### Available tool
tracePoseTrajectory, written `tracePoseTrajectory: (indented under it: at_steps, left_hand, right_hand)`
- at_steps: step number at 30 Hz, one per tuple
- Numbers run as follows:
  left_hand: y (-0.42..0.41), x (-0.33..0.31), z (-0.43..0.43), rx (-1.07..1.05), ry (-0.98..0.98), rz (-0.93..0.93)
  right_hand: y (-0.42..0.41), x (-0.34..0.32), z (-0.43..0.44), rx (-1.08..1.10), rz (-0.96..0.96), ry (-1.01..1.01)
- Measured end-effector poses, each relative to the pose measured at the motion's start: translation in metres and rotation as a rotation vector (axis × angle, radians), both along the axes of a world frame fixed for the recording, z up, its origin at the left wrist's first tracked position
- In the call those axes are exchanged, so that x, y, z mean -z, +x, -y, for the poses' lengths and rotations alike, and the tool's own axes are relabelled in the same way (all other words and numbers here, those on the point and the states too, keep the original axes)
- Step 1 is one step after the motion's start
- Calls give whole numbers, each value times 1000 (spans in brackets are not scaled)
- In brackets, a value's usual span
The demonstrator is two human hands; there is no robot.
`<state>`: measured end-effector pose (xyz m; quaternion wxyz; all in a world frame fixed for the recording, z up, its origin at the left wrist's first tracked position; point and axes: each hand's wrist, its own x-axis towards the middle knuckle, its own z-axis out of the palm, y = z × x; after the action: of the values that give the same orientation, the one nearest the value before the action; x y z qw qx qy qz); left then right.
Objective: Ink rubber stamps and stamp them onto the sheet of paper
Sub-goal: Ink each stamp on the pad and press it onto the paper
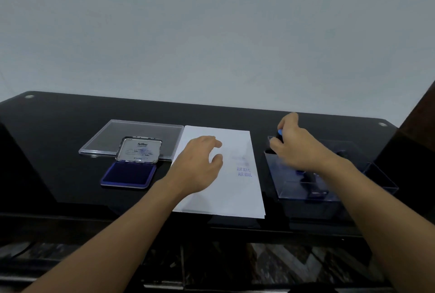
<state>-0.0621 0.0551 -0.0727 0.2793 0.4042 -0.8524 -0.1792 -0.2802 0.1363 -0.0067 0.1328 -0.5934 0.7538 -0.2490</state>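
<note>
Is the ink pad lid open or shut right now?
Open. The lid of the ink pad stands tilted back, its printed inner side facing the camera, and the dark blue inking surface lies uncovered.

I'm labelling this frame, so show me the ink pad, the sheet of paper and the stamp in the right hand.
ink pad (129,175): head view, middle of the blue inked surface.
sheet of paper (226,198): head view, bare near part.
stamp (280,132): head view, its blue top knob.

The sheet of paper (235,194) is lying before you on the tabletop (70,116), the ink pad (129,175) left of it before a lid (141,130), a box (294,192) holding stamps (314,185) right.
</note>
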Motion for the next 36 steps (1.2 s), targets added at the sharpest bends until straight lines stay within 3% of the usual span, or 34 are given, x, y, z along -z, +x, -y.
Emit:
tracePoseTrajectory:
  at_steps: [11, 17, 36]
  left_hand:
    - [-76, -7, -19, 87, 52, -19]
    - [-91, 3, -17, 94, 89, 15]
    - [-109, 12, -11, 106, 80, 29]
  right_hand:
    - [-68, 2, -32, 40, -194, 67]
    - [-70, 18, -34, 24, -118, 142]
    - [-80, 40, -23, 9, -164, 215]
